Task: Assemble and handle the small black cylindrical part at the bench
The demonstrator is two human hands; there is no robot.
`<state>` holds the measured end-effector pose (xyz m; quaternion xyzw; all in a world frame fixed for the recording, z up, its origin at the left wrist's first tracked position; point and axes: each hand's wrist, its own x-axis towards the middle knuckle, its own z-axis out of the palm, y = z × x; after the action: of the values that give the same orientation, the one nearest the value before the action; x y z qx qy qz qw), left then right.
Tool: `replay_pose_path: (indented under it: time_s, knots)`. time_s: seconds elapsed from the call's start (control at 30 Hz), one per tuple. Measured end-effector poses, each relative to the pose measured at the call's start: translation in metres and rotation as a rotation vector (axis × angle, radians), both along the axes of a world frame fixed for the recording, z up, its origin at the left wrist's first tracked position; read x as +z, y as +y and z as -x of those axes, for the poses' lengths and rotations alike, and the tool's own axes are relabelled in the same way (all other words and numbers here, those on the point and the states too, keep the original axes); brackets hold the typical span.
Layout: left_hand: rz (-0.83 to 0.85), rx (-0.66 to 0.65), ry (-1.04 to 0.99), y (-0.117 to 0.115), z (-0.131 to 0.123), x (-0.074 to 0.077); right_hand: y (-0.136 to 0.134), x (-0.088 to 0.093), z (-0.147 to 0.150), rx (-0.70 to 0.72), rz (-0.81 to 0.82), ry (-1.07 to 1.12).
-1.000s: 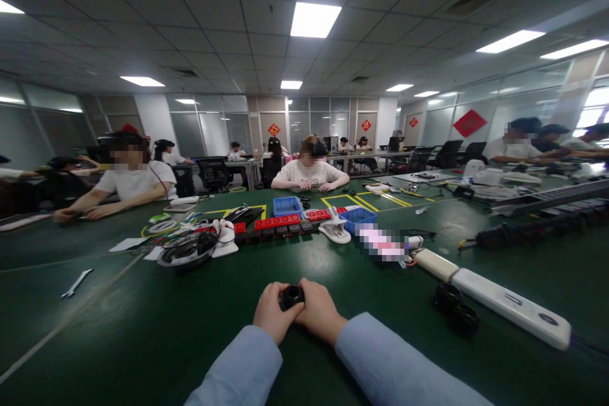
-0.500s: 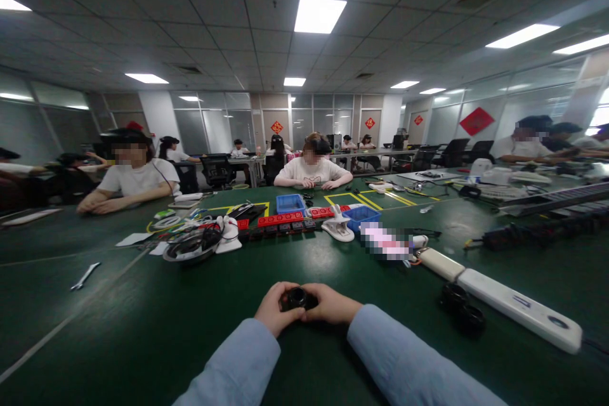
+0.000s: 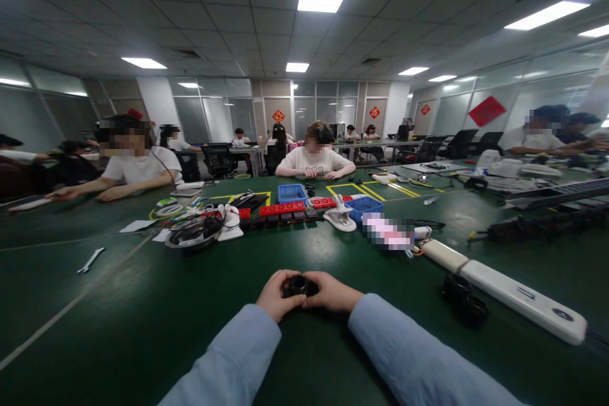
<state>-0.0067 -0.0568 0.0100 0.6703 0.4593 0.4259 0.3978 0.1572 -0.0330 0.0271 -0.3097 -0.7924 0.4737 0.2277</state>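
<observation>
A small black part with a round opening on top (image 3: pixel 299 285) sits between my two hands, low over the green table (image 3: pixel 200 292); its exact kind is not clear. My left hand (image 3: pixel 276 295) grips it from the left, fingers curled round its far side and thumb at the front. From the right, my right hand (image 3: pixel 334 292) closes on it in the same way, the thumbs nearly meeting. Whether the part rests on the table I cannot tell. To the right lie black ring-shaped parts (image 3: pixel 464 300), apart from my hands.
A long white device (image 3: pixel 523 301) lies at the right, a wrench (image 3: pixel 91 261) at the left. Across the middle are red sockets (image 3: pixel 284 209), blue bins (image 3: pixel 292 193), a white clip stand (image 3: pixel 340 216) and a wire-filled bowl (image 3: pixel 195 236). A person (image 3: pixel 314 157) sits opposite.
My hands keep their grip on the black part with hardly any shift. The view has tilted slightly down. At the left, a co-worker's arm has stretched out to the side.
</observation>
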Motion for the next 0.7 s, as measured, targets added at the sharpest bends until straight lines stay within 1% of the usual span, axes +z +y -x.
replay_pose_path:
  time_s: [0.07, 0.13, 0.27, 0.33, 0.43, 0.53, 0.6, 0.67, 0.7]
  knots:
    - [-0.005, 0.001, -0.002, -0.001, -0.001, 0.001, -0.001, 0.002, 0.001, -0.012, -0.005, -0.017]
    - [-0.025, 0.032, 0.023, -0.003, -0.003, 0.002, -0.003, 0.004, 0.001, -0.035, -0.025, -0.037]
    - [-0.096, 0.220, 0.155, -0.010, -0.011, 0.007, -0.003, 0.005, 0.001, -0.102, -0.086, -0.082]
    - [-0.112, 0.281, 0.209, -0.013, -0.014, 0.010, -0.002, 0.003, 0.002, -0.136, -0.120, -0.108]
    - [-0.129, 0.305, 0.248, -0.014, -0.016, 0.012, -0.003, -0.001, 0.008, -0.258, -0.255, -0.193]
    - [-0.162, 0.368, 0.284, -0.010, -0.015, 0.011, -0.009, -0.006, 0.018, -0.461, -0.462, -0.336]
    - [-0.172, 0.421, 0.317, -0.007, -0.015, 0.009, -0.014, -0.006, 0.024, -0.567, -0.561, -0.429]
    - [-0.184, 0.441, 0.319, -0.006, -0.014, 0.008, -0.018, -0.004, 0.026, -0.602, -0.597, -0.454]
    - [-0.188, 0.421, 0.301, -0.005, -0.013, 0.007, -0.020, -0.003, 0.026, -0.583, -0.592, -0.427]
